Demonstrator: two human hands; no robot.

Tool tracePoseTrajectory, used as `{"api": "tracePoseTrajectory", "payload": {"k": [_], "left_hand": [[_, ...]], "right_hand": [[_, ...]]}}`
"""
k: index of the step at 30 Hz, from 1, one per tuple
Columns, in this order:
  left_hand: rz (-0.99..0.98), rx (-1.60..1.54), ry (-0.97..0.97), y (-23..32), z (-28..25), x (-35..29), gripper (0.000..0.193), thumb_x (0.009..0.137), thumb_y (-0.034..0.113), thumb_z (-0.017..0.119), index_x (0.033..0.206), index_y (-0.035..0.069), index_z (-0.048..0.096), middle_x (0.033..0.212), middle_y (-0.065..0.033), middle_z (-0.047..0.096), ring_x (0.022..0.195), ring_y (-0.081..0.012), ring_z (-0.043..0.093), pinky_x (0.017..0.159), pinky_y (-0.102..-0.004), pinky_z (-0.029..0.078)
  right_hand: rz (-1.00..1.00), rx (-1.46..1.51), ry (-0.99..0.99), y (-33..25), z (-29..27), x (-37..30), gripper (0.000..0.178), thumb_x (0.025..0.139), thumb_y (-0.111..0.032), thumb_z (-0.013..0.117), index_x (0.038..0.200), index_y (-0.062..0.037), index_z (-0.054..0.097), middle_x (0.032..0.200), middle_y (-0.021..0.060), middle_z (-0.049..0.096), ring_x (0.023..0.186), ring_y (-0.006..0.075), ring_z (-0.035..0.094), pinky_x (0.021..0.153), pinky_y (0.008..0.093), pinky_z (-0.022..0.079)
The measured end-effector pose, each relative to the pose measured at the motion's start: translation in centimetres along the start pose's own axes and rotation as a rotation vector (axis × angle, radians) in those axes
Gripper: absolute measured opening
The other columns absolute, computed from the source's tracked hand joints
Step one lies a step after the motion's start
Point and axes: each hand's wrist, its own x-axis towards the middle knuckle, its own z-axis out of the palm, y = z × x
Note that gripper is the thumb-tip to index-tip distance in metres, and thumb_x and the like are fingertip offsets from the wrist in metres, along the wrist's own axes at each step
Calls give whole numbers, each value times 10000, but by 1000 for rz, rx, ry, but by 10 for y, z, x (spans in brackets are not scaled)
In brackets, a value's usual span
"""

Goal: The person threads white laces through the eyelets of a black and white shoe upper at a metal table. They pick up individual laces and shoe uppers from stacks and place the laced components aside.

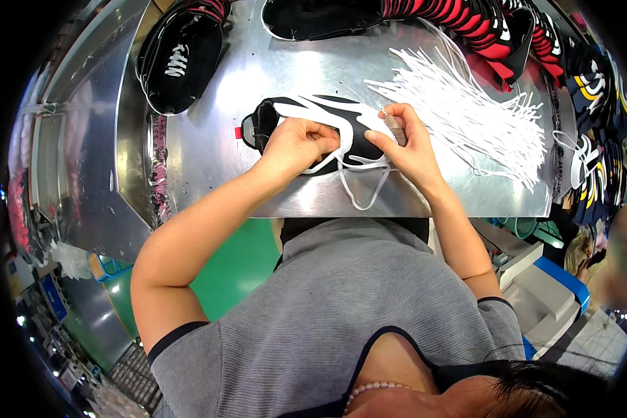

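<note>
A black-and-white shoe upper lies on its side on the metal table in front of me, a red tab at its left end. My left hand is at its opening, thumb and bent fingers closed on the upper's edge. A white shoelace hangs in a loop at the near side and runs up to my right hand. That hand is curled at the upper's right end, its thumb against the black part. The lace seems to be in its fingers, partly hidden. Tape wraps one right finger.
A bundle of white laces lies right of the upper on the metal table. Black shoe uppers stand at the back left. Nested red-and-black uppers line the back right; dark blue ones are beyond the right edge.
</note>
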Motion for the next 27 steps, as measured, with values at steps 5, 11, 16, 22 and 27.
{"api": "tracePoseTrajectory", "payload": {"k": [5, 11, 16, 22, 27], "left_hand": [[184, -144, 191, -14, 7, 1, 105, 851, 66, 714, 911, -19, 730, 795, -59, 708, 688, -120, 621, 682, -246, 500], [258, 42, 113, -6, 10, 1, 127, 814, 120, 752, 896, 22, 755, 851, -65, 735, 755, -113, 644, 723, -271, 503], [329, 146, 260, -9, 8, -5, 88, 820, 78, 747, 879, 14, 735, 867, -34, 664, 797, -98, 596, 747, -250, 466], [601, 262, 563, -9, -48, -53, 34, 880, 20, 681, 856, 35, 662, 908, -16, 629, 810, -91, 557, 720, -223, 439], [297, 126, 1169, -120, -244, -99, 91, 884, 66, 695, 928, -14, 700, 842, -9, 672, 768, -80, 560, 701, -229, 451]], "right_hand": [[221, 304, -27, -2, -3, -5, 280, 886, -191, 724, 1076, -87, 547, 866, -34, 548, 768, 46, 479, 666, 201, 381], [261, 251, -99, -7, -10, -7, 336, 852, -198, 753, 1089, -99, 536, 968, -10, 537, 907, 78, 485, 792, 223, 388], [165, 213, -175, -3, -18, -9, 402, 802, -188, 795, 1087, -92, 528, 1028, -5, 511, 972, 90, 448, 873, 234, 374], [124, 275, -185, -1, -36, -21, 361, 826, -169, 768, 1092, -85, 539, 1029, -34, 499, 939, 55, 435, 837, 191, 366], [79, 244, -129, 21, -60, -28, 377, 822, -240, 794, 1077, -92, 558, 930, -30, 538, 861, 66, 482, 758, 227, 421]]}}
